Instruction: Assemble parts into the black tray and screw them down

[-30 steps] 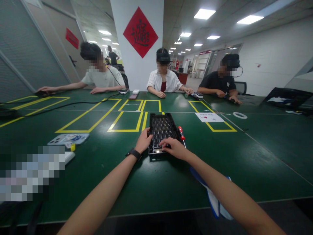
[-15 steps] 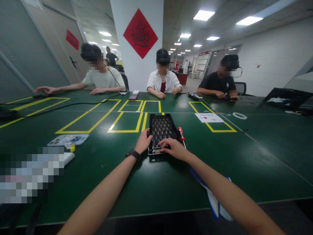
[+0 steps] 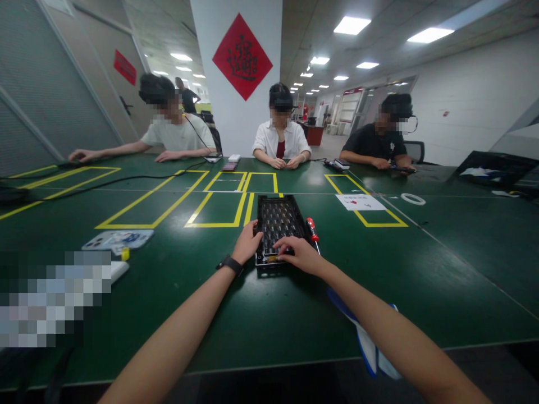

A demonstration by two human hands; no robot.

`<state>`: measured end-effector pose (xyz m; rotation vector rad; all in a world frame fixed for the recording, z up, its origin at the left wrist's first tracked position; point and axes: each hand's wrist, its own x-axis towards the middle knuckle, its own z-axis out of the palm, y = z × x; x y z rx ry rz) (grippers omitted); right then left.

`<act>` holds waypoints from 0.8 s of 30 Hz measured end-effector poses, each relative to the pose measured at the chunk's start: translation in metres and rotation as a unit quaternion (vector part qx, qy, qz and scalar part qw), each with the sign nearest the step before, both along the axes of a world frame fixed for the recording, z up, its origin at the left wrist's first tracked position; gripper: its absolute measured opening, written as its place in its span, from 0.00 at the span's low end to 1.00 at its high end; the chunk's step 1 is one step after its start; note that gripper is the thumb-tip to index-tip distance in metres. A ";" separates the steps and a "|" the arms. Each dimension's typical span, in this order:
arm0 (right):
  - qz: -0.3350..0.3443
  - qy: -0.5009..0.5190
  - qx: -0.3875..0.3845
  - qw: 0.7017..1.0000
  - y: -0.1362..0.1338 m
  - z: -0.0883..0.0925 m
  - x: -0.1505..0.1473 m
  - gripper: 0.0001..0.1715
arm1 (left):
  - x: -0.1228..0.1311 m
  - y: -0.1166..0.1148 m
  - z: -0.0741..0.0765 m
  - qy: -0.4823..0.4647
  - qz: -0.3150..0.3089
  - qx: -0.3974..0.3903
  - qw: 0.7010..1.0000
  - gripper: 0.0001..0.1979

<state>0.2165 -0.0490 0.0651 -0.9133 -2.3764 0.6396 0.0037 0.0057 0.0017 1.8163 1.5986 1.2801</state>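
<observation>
On the green table in front of me lies a black case [image 3: 281,219] with rows of small, shiny metal pieces inside, too small to name. My left hand [image 3: 247,246], a dark band on its wrist, grips the case's left side near the front corner. Over the near end, my right hand [image 3: 295,252] has thumb and fingers pinched together; what is between them cannot be made out. Just left of those fingertips shows a yellowish strip [image 3: 272,259] in the case's front section. A screwdriver [image 3: 312,229] with a red handle lies against the case's right side.
A phone [image 3: 118,239] lies to the left, near a blurred pale object [image 3: 54,300]. A blue-and-white item [image 3: 373,348] is partly under my right forearm. Farther off are a paper sheet [image 3: 361,202], a white ring [image 3: 413,199] and yellow tape outlines. Three people sit opposite.
My hands and the case stay almost in place, with the right fingers shifting very slightly. Across the table, the middle person's hands have come together.
</observation>
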 end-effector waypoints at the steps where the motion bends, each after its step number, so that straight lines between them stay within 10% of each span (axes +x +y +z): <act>1: 0.000 0.000 0.001 1.000 0.000 0.000 0.000 0.15 | 0.000 0.000 0.000 -0.002 0.001 -0.001 1.000 0.23; 24: 0.004 0.005 0.013 1.000 0.002 -0.003 0.000 0.14 | -0.002 0.003 -0.005 0.029 -0.002 0.009 1.000 0.24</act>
